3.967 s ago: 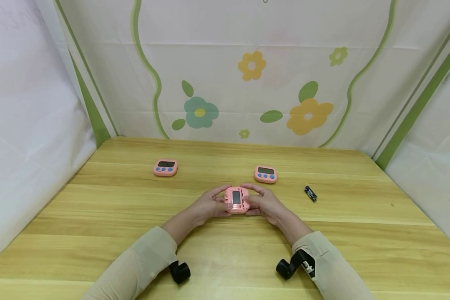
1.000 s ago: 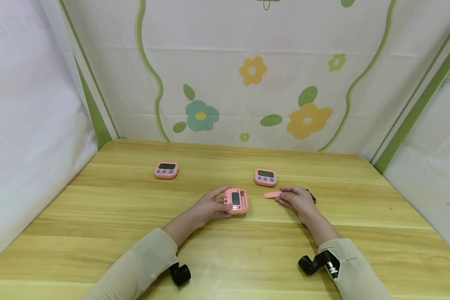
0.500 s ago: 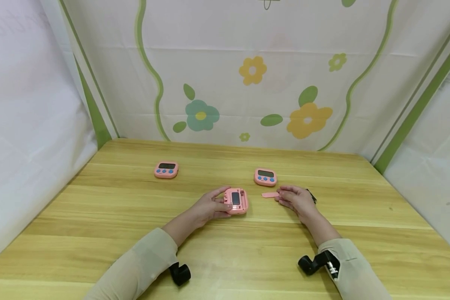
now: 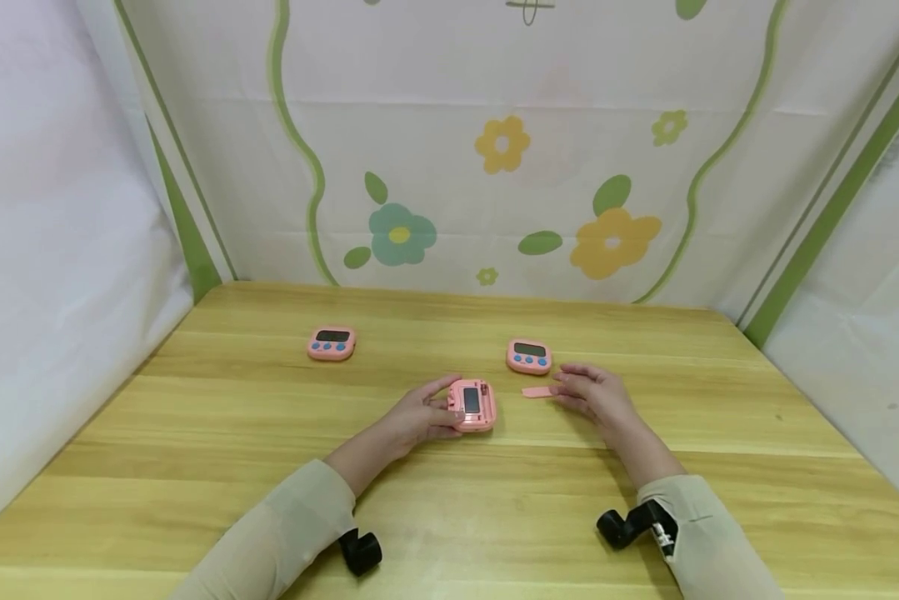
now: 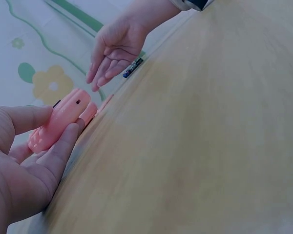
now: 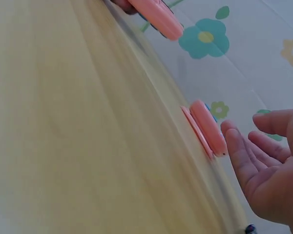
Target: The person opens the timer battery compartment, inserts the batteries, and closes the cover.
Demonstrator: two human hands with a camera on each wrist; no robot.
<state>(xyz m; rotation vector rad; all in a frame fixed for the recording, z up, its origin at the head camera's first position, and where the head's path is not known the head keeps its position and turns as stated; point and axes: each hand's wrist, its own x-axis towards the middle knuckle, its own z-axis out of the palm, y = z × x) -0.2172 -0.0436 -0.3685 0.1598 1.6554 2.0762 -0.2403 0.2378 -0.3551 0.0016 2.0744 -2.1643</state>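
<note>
In the head view my left hand grips a pink digital timer by its left side, back face up, with its battery slot uncovered. Just right of it a thin pink battery cover lies flat on the wooden table. My right hand hovers by the cover's right end. From the right wrist view, its fingers are loosely spread, holding nothing, apart from the cover. A dark battery lies beyond the right hand in the left wrist view; the head view hides it.
Two more pink timers with blue buttons lie face up farther back: one timer at left, another timer behind the cover. A white flowered cloth stands along the table's back edge, and white cloth walls flank both sides.
Both hands were on the timer at first. The cover came off in my right hand, moved right and was laid on the table; the fingers have let go. My left hand has kept its hold.
</note>
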